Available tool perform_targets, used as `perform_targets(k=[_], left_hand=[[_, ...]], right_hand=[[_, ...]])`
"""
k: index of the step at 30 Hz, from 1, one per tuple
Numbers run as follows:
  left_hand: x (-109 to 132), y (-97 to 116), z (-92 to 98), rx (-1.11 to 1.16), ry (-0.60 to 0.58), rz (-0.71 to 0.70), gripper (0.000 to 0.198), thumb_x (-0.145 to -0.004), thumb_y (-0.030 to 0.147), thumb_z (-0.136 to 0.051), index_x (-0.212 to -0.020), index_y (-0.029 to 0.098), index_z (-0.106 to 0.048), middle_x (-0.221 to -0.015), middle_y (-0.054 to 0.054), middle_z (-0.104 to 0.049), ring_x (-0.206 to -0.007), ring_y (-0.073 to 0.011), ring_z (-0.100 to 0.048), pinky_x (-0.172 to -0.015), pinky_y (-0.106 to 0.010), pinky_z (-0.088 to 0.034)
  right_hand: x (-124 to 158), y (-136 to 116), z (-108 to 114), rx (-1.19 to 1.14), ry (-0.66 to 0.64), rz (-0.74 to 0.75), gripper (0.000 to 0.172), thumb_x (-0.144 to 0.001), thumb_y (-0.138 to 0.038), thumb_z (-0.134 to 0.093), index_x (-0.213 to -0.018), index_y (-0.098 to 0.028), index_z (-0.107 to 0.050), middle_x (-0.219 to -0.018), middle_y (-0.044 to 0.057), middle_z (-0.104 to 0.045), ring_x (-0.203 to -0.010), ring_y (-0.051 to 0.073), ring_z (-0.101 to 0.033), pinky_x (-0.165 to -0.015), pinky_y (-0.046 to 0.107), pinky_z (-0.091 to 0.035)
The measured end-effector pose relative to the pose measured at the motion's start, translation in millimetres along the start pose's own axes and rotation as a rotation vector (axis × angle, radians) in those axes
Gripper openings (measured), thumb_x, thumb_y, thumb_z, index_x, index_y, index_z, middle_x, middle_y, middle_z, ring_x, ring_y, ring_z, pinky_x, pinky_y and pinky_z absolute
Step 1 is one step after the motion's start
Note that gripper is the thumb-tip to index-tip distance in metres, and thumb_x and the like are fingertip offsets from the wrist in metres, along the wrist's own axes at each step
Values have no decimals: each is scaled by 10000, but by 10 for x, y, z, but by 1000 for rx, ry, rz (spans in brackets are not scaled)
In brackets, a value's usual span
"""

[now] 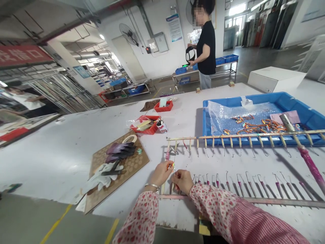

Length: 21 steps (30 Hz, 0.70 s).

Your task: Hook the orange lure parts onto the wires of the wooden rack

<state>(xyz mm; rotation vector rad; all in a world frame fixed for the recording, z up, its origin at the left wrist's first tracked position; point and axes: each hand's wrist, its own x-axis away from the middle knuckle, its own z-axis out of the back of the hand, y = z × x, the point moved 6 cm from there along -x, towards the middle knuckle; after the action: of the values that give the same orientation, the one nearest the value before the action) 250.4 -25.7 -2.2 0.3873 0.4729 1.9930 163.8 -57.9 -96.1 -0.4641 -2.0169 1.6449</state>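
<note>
In the head view my left hand (161, 174), with a bangle at its wrist, is closed in a pinch on a small shiny orange piece (170, 165). Close beside it, my right hand (183, 182) is closed, its fingertips near the lower end of that piece; what they grip is hidden. Both hands are at the left end of a rack whose upper bar (243, 135) carries a row of thin wire hooks on short pegs. More hooks stand up from the lower bar (281, 202), several on magenta-coated pegs. A magenta-wrapped rod (311, 166) crosses the right side.
Behind the rack, a blue tray (205, 117) holds bubble wrap and shiny orange pieces (273, 126). Gloves (103, 176) lie on a brown board (137, 159) at left. Red bins (151, 129) and a white box (275, 79) stand farther back. Another person (207, 47) stands beyond the table.
</note>
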Motion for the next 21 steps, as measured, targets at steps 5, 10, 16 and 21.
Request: perform_targets(k=[5,10,16,21], left_hand=[[-28,10,-10,-1,27,29,234,-780,289,-453,-907,179,-617,-849,-33,-645,-779,-161,-569,-722,-255,-393],[87,68,68,64,139,174,286,-770,271,-486,-1028,187,-580,-781,-7,-623,-725,-143,-561,-707,-242,-402],[233,210,-5,249,82,94,369,-756,257,-481,-1120,192,-497,-786,11,-606,-722,-135,-556,-701,-237,-430],[305,327,-239,425,-94,55,389,-744,299,-498,-1109,163,-513,-778,-14,-613,-619,-133,-534,-570,-240,-429]], right_hand=[[-6,-10,-27,10,-50,-40,83,-715,-102,-473,-656,-155,-497,-408,-54,-492,-336,88,-487,-328,151,-366],[-10,-158,-25,213,-250,-161,139,-787,-108,-400,-804,-149,-531,-447,-21,-534,-369,124,-523,-390,200,-402],[58,-988,360,545,-78,371,142,-813,-234,-522,-854,-170,-643,-689,14,-625,-579,109,-549,-619,218,-418],[167,-1173,365,463,-210,560,111,-790,-241,-570,-797,-171,-656,-758,10,-601,-696,112,-531,-679,210,-408]])
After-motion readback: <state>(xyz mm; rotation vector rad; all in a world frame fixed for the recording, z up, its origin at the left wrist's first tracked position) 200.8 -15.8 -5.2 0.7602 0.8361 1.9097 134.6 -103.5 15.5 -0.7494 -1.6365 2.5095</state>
